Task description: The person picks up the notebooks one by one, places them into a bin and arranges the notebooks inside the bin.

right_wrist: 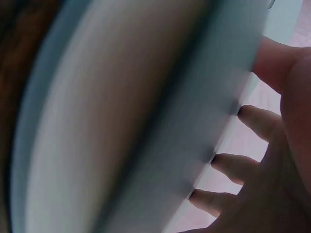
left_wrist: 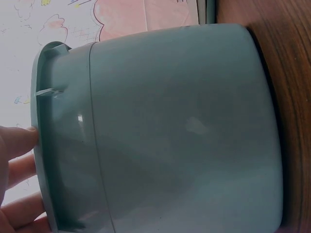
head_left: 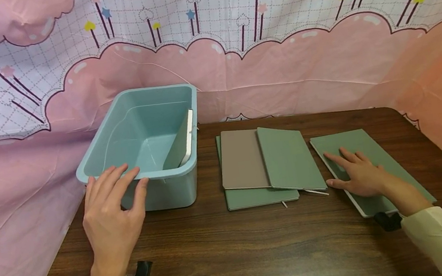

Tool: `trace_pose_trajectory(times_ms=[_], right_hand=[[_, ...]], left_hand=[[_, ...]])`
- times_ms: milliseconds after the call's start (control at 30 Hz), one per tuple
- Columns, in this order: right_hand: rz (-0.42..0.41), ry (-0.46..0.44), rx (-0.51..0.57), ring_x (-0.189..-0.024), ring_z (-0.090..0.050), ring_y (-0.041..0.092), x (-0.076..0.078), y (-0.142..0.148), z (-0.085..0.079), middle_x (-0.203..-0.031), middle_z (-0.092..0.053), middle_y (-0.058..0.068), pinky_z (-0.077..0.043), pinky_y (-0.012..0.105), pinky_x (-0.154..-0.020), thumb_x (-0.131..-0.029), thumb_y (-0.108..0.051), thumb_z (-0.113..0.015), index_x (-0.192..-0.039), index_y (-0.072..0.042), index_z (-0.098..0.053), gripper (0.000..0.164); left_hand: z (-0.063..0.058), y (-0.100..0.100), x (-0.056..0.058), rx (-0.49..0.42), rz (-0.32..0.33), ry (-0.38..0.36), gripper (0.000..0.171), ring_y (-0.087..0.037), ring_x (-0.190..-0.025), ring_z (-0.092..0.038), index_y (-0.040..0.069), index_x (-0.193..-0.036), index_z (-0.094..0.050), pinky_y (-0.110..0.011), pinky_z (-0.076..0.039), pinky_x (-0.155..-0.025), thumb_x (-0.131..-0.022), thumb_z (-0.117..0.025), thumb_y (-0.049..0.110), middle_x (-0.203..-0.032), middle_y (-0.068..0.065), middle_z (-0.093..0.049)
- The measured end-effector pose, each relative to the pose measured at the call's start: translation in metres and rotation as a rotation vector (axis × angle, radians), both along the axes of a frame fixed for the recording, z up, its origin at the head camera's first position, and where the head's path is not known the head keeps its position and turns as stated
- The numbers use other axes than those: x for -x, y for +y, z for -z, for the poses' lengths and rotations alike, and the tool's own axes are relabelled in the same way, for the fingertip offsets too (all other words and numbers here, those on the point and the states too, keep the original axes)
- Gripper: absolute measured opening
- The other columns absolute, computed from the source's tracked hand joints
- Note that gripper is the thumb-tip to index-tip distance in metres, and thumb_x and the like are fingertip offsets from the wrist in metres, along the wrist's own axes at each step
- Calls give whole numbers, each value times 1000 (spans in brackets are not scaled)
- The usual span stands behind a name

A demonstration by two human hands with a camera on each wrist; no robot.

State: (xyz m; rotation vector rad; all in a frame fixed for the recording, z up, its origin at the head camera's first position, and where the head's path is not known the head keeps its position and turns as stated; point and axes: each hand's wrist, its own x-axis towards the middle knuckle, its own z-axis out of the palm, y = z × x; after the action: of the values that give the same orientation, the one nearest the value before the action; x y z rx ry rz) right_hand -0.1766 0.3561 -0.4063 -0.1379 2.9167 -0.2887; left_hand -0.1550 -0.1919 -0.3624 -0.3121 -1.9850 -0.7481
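Observation:
My left hand is at the front rim of a light blue plastic bin, its fingers spread and loosely bent. In the left wrist view, the fingertips meet the rim's edge. Inside the bin, a notebook with white page edges leans on the right wall. On the right, my right hand rests on a green notebook, fingers spread across its cover. The right wrist view is partly blurred; fingertips touch the cover there.
Between the hands lies a small pile: a brown-grey notebook and a green notebook overlap above another green notebook. Ribbon ends stick out at the front. A patterned pink cloth hangs behind the dark wooden table.

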Motion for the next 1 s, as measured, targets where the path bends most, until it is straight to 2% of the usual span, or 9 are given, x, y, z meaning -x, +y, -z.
trace_pose_trajectory(times_ms=[333, 533, 700, 800, 900, 1000], right_hand=[[9, -20, 3, -149, -12, 74, -1, -2, -4, -172, -11, 36, -19, 100, -93, -100, -66, -59, -171, -21, -17, 94], [20, -54, -18, -144, -11, 81, 0, -2, -7, -169, -9, 41, -21, 99, -92, -101, -67, -57, -171, -20, -15, 95], [0, -95, -7, -137, -6, 88, 2, -3, -11, -165, -4, 49, -24, 95, -98, -104, -61, -57, -171, -13, -13, 93], [-11, -111, 5, -137, -4, 87, 3, -4, -13, -163, -2, 52, -22, 92, -103, -105, -57, -57, -170, -11, -11, 92], [-17, -115, 2, -138, -6, 86, 4, -5, -14, -162, -3, 53, -20, 92, -105, -107, -53, -57, -170, -9, -11, 90], [-27, -116, -6, -139, -13, 84, 5, -7, -16, -161, -4, 54, -18, 90, -108, -107, -49, -58, -169, -6, -12, 88]], left_hand=[[1, 0, 0, 4, -1, 5, 26, -41, -124, -68, 9, -115, -82, -67, -36, -121, -94, -81, 24, -121, -16, -79], [1, -1, 0, 2, 0, 4, 27, -41, -124, -68, 9, -116, -82, -67, -36, -122, -94, -80, 24, -121, -16, -79], [1, 0, 0, 5, 1, 6, 27, -42, -124, -68, 8, -115, -82, -67, -36, -122, -94, -80, 24, -121, -16, -79], [1, 0, 0, 6, 2, 8, 27, -41, -124, -68, 9, -115, -82, -67, -36, -122, -94, -80, 25, -121, -16, -79], [1, 0, 0, 7, 1, 9, 27, -40, -125, -68, 9, -115, -82, -67, -37, -122, -95, -80, 25, -121, -15, -79], [1, 0, 0, 8, 2, 11, 27, -40, -124, -68, 9, -115, -82, -67, -37, -121, -95, -80, 25, -121, -16, -79]])
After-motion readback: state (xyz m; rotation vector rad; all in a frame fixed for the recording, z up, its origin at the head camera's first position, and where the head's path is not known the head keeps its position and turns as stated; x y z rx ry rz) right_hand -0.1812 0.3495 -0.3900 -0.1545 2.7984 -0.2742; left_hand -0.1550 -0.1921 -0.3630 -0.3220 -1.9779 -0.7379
